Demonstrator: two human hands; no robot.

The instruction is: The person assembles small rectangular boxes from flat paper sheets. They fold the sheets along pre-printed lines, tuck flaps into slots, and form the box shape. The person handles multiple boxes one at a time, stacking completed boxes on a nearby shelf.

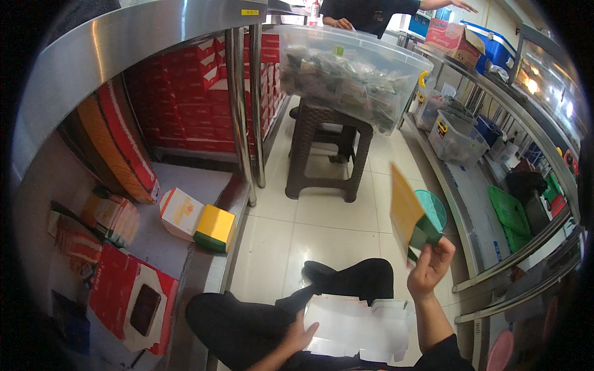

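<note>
My right hand is raised over the floor at the right, fingers closed on the lower end of a yellow and green carton. That carton looks narrow and partly flattened, and its green end flaps stick out by my fingers. Across my lap lie white carton blanks, with the plain side up and notched flaps along the edges. My left hand grips their left edge, thumb on top and the other fingers hidden beneath.
At the left, a low shelf bears a made-up yellow and green box, a white box and a phone. Ahead, a brown stool supports a clear tub of packets. A teal basket stands right; another person is beyond.
</note>
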